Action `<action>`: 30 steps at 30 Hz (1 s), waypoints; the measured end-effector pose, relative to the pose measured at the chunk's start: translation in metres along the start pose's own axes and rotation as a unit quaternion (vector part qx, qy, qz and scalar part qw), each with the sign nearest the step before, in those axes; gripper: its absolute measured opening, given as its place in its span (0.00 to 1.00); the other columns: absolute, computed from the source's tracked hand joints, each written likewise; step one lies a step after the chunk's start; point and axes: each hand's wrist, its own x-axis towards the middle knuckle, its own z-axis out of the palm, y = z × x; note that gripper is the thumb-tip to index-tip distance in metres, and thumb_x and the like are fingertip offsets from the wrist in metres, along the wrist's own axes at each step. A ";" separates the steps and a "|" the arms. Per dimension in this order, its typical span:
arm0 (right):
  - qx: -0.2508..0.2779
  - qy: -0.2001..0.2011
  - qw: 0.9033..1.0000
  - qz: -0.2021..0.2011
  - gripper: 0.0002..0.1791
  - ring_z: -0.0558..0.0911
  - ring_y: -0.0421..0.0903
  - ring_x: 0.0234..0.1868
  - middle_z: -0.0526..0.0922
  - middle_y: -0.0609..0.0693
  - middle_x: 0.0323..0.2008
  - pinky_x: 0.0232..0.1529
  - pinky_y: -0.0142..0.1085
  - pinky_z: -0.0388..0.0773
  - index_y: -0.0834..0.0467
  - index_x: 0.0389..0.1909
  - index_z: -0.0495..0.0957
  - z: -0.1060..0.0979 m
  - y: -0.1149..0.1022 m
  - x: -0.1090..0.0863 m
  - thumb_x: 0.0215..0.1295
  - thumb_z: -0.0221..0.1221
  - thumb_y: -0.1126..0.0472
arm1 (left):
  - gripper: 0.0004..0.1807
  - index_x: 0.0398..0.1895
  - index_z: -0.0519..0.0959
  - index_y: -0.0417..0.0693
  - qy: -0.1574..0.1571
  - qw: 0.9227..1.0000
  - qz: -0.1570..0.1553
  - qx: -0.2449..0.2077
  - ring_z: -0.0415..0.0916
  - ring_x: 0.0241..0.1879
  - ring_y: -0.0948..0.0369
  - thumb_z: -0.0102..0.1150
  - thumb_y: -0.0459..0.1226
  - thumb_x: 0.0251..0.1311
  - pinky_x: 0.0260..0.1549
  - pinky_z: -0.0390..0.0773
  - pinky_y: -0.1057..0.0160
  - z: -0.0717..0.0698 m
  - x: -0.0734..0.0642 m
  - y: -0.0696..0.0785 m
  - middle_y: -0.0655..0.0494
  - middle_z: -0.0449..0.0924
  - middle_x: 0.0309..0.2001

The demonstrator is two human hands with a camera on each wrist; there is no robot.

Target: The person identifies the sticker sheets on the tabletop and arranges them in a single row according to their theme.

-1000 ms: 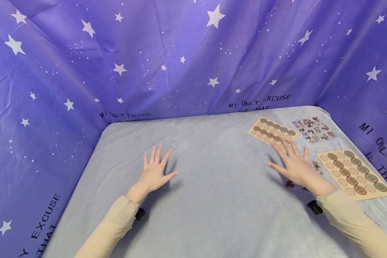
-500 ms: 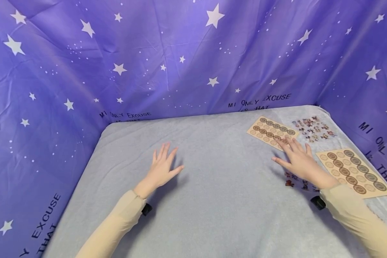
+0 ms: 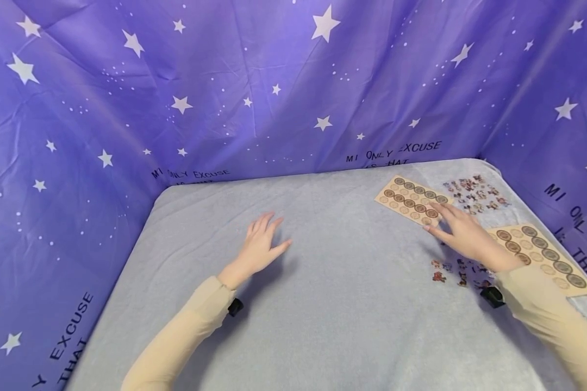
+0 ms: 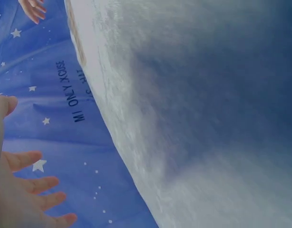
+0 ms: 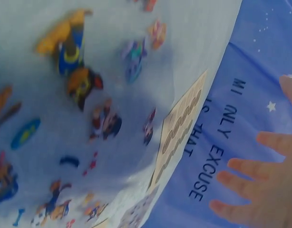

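Head view: right hand (image 3: pixel 469 237), over the near-right corner of the far card (image 3: pixel 406 200) (contact unclear), and left hand (image 3: pixel 257 248), well left of it, are relaxed, gripping nothing; stickers (image 3: pixel 476 195) lie just right of it, handling seemingly unstarted.

On the table (image 3: pixel 332 304) — rear card (image 3: pixel 405 199) left of far stickers (image 3: pixel 478 195), near stickers (image 3: pixel 462 278) left of front card (image 3: pixel 543 250).

A purple curtain (image 3: pixel 254 60) hangs beyond the left hand (image 3: pixel 258 248) and the right hand (image 3: pixel 469 238) and extends outboard of each. White stars (image 3: pixel 326 24) are printed across it. Black lettering (image 3: pixel 423 147), including the words "ONLY EXCUSE", runs low on the curtain beyond both hands. A pale grey cloth (image 3: pixel 342 304) lies beneath and between the hands; its far corners are rounded.
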 end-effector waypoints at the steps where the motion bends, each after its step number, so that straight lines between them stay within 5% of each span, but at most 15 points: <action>1: 0.003 -0.002 1.000 0.000 0.36 0.53 0.73 0.57 0.53 0.74 0.59 0.55 0.66 0.43 0.67 0.64 0.51 -0.001 0.002 0.001 0.64 0.47 0.47 | 0.33 0.59 0.64 0.40 0.003 1.000 0.002 -0.003 0.53 0.62 0.48 0.50 0.53 0.56 0.59 0.52 0.45 0.000 0.002 0.001 0.40 0.58 0.61; 16: 0.043 -0.008 0.999 0.012 0.31 0.58 0.73 0.54 0.58 0.75 0.56 0.53 0.64 0.52 0.71 0.60 0.56 -0.012 0.033 0.017 0.64 0.47 0.53 | 0.26 0.55 0.68 0.41 0.013 0.995 0.004 -0.104 0.62 0.56 0.52 0.52 0.47 0.57 0.55 0.61 0.50 0.017 0.038 0.037 0.46 0.67 0.55; 26: 0.061 -0.002 0.998 0.016 0.29 0.64 0.72 0.48 0.61 0.77 0.52 0.46 0.64 0.59 0.75 0.57 0.56 -0.017 0.054 0.029 0.65 0.45 0.57 | 0.25 0.57 0.66 0.46 -0.057 0.970 -0.052 -0.228 0.65 0.54 0.56 0.50 0.47 0.59 0.52 0.67 0.57 0.038 0.061 0.072 0.51 0.67 0.56; 30: 0.061 -0.020 0.997 0.031 0.29 0.67 0.72 0.45 0.63 0.78 0.49 0.43 0.64 0.63 0.74 0.58 0.55 -0.019 0.057 0.035 0.66 0.44 0.55 | 0.23 0.56 0.68 0.44 -0.062 0.960 -0.054 -0.268 0.67 0.52 0.57 0.50 0.44 0.59 0.49 0.70 0.63 0.049 0.072 0.084 0.51 0.69 0.54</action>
